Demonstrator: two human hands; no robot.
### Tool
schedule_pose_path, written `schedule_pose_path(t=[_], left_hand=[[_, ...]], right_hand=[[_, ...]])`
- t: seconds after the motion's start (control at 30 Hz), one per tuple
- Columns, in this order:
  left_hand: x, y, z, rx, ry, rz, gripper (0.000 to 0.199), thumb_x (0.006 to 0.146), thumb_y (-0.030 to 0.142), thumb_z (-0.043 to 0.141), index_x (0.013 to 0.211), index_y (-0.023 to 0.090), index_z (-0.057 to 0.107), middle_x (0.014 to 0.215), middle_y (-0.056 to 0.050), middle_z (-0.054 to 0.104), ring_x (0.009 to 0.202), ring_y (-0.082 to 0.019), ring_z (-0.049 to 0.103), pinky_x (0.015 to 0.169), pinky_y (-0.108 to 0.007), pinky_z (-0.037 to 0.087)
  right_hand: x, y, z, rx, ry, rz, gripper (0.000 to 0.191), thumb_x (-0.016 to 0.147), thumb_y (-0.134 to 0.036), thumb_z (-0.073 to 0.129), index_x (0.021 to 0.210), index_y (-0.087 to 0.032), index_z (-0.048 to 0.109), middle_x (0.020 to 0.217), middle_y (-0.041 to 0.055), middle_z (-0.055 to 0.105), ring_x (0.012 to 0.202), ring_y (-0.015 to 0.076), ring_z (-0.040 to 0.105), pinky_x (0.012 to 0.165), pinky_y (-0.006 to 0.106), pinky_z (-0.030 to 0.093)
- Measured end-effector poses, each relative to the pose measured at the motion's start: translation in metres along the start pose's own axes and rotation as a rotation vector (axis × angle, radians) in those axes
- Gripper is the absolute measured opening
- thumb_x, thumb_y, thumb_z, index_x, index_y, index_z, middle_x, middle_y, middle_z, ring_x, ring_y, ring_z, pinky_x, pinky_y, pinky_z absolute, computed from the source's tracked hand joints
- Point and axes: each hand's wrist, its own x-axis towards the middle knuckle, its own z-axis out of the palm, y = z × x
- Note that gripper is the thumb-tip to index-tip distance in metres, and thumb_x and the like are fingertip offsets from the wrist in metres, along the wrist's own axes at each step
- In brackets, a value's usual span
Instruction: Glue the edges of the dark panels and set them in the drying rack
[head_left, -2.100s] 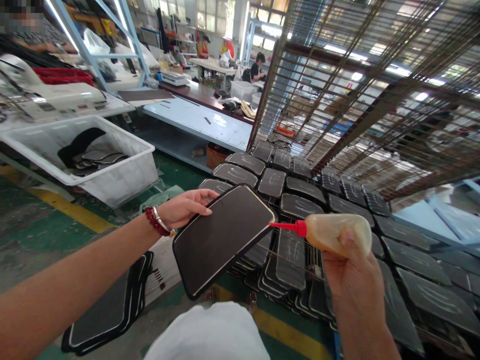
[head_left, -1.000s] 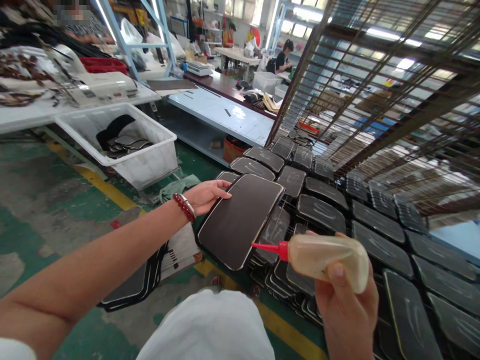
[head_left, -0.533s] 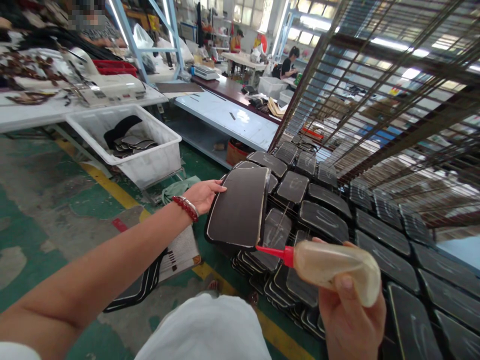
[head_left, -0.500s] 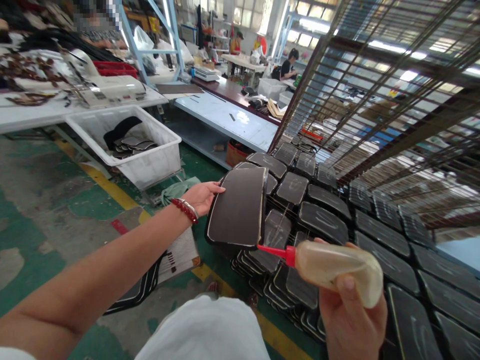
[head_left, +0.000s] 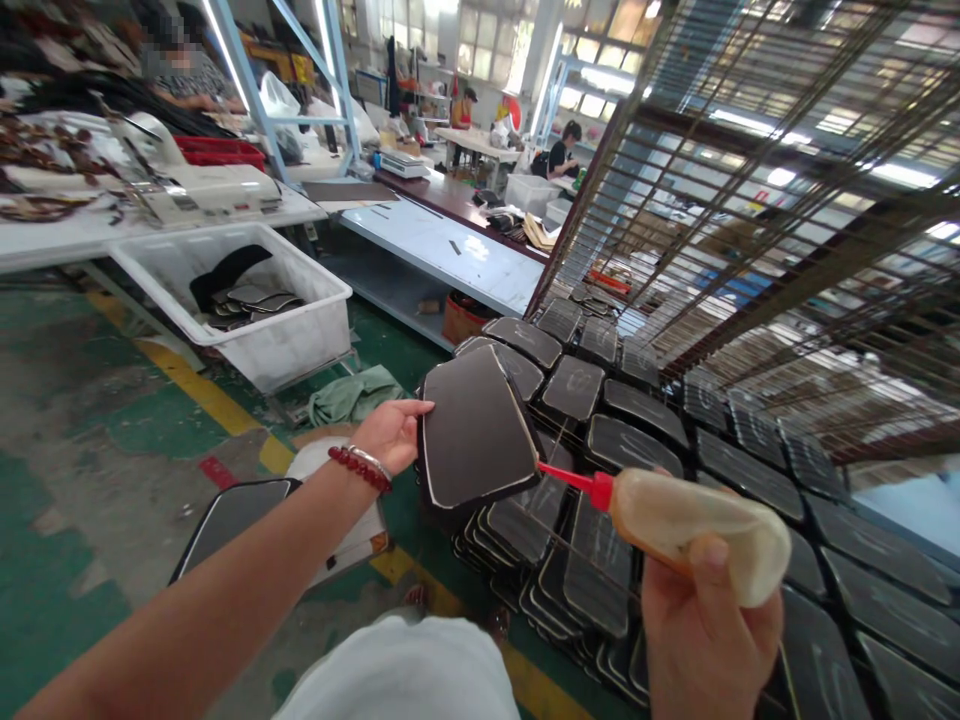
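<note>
My left hand [head_left: 391, 436] grips the left edge of a dark flat panel [head_left: 478, 430] with rounded corners and a pale line along its border. The thumb lies on top of the panel and the other fingers are partly hidden beneath it. Wrapped around a squeeze bottle [head_left: 701, 530] of yellowish liquid is my right hand [head_left: 709, 610]. The bottle's red nozzle points left, and its tip is at the panel's lower right edge. Stacks of similar dark panels [head_left: 574, 388] lie below and to the right.
A wire mesh rack [head_left: 750, 230] rises at the right, tilted over the stacks. To the left stands a white bin [head_left: 300, 335] with dark pieces inside, beside a sewing machine [head_left: 202, 190] on a white table. Green cloth [head_left: 356, 395] lies near the bin. Several people are farther back.
The panel has turned in my left hand, its right corner swinging up. My right hand and the bottle have shifted slightly right, the nozzle tip still at the panel's edge. The camera view has shifted.
</note>
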Motion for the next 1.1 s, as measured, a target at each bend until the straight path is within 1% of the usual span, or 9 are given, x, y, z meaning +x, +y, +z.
schedule_pose_path(t=[0.13, 0.3, 0.4, 0.5, 0.7, 0.83, 0.93, 1.03, 1.1], left_hand=[[0.001, 0.0, 0.0, -0.017, 0.006, 0.021, 0.04, 0.078, -0.005, 0.04, 0.114, 0.001, 0.057, 0.061, -0.009, 0.07, 0.039, -0.016, 0.062, 0.039, -0.023, 0.053], [0.002, -0.007, -0.001, -0.02, 0.033, 0.086, 0.038, 0.081, -0.001, 0.04, 0.115, 0.0, 0.057, 0.063, -0.01, 0.071, 0.049, -0.021, 0.068, 0.055, -0.031, 0.061], [0.003, -0.011, -0.002, -0.041, 0.04, 0.097, 0.039, 0.081, -0.001, 0.04, 0.116, -0.002, 0.055, 0.066, -0.011, 0.072, 0.055, -0.022, 0.071, 0.065, -0.035, 0.062], [0.003, -0.014, -0.003, -0.058, 0.043, 0.108, 0.04, 0.08, -0.002, 0.041, 0.118, -0.002, 0.055, 0.07, -0.012, 0.073, 0.059, -0.023, 0.072, 0.07, -0.037, 0.062], [0.002, -0.016, -0.005, -0.083, 0.054, 0.136, 0.04, 0.08, -0.002, 0.042, 0.118, 0.0, 0.054, 0.073, -0.012, 0.073, 0.061, -0.023, 0.073, 0.07, -0.037, 0.062], [0.0, -0.017, -0.005, -0.092, 0.067, 0.145, 0.037, 0.084, -0.001, 0.039, 0.117, -0.002, 0.055, 0.067, -0.012, 0.072, 0.061, -0.024, 0.073, 0.069, -0.037, 0.062], [-0.003, -0.02, -0.004, -0.104, 0.089, 0.154, 0.036, 0.086, 0.0, 0.037, 0.117, -0.002, 0.055, 0.066, -0.012, 0.071, 0.062, -0.024, 0.073, 0.071, -0.038, 0.062], [-0.006, -0.024, -0.005, -0.108, 0.098, 0.14, 0.036, 0.086, -0.001, 0.037, 0.117, -0.001, 0.056, 0.067, -0.011, 0.072, 0.062, -0.024, 0.073, 0.073, -0.038, 0.063], [-0.008, -0.027, -0.006, -0.117, 0.091, 0.122, 0.037, 0.085, -0.001, 0.038, 0.118, 0.0, 0.057, 0.072, -0.012, 0.073, 0.064, -0.024, 0.074, 0.074, -0.039, 0.063]], right_hand=[[-0.004, 0.004, 0.001, 0.0, -0.015, 0.025, 0.045, 0.084, -0.029, 0.071, 0.125, -0.02, 0.056, 0.122, 0.0092, 0.063, 0.11, 0.0301, 0.063, 0.105, 0.055, 0.043], [-0.006, 0.01, 0.005, -0.01, 0.042, -0.054, 0.042, 0.084, -0.029, 0.07, 0.123, -0.021, 0.057, 0.127, 0.0075, 0.059, 0.113, 0.0297, 0.061, 0.106, 0.056, 0.042], [-0.013, 0.014, 0.004, -0.003, 0.034, -0.008, 0.045, 0.083, -0.03, 0.071, 0.125, -0.022, 0.055, 0.129, 0.0079, 0.059, 0.114, 0.0294, 0.06, 0.107, 0.056, 0.04], [-0.021, 0.017, 0.002, 0.001, 0.024, 0.028, 0.049, 0.083, -0.031, 0.071, 0.127, -0.022, 0.054, 0.126, 0.0096, 0.061, 0.115, 0.03, 0.06, 0.106, 0.055, 0.041], [-0.039, 0.023, 0.001, 0.0, -0.001, 0.091, 0.05, 0.084, -0.033, 0.071, 0.129, -0.023, 0.052, 0.119, 0.0103, 0.065, 0.112, 0.0282, 0.062, 0.105, 0.054, 0.041], [-0.054, 0.03, 0.001, 0.0, -0.036, 0.124, 0.054, 0.083, -0.035, 0.071, 0.13, -0.023, 0.049, 0.116, 0.0134, 0.066, 0.11, 0.0308, 0.063, 0.097, 0.058, 0.047], [-0.062, 0.032, 0.002, 0.032, -0.055, 0.151, 0.052, 0.082, -0.036, 0.071, 0.128, -0.022, 0.05, 0.112, 0.0145, 0.067, 0.106, 0.0321, 0.064, 0.092, 0.057, 0.05], [-0.06, 0.027, 0.001, 0.06, -0.061, 0.154, 0.052, 0.082, -0.033, 0.072, 0.128, -0.022, 0.051, 0.111, 0.0148, 0.067, 0.106, 0.0325, 0.064, 0.089, 0.054, 0.053], [-0.052, 0.019, 0.0, 0.042, -0.024, 0.082, 0.051, 0.082, -0.029, 0.073, 0.127, -0.022, 0.051, 0.116, 0.0142, 0.066, 0.108, 0.0314, 0.064, 0.091, 0.053, 0.052]])
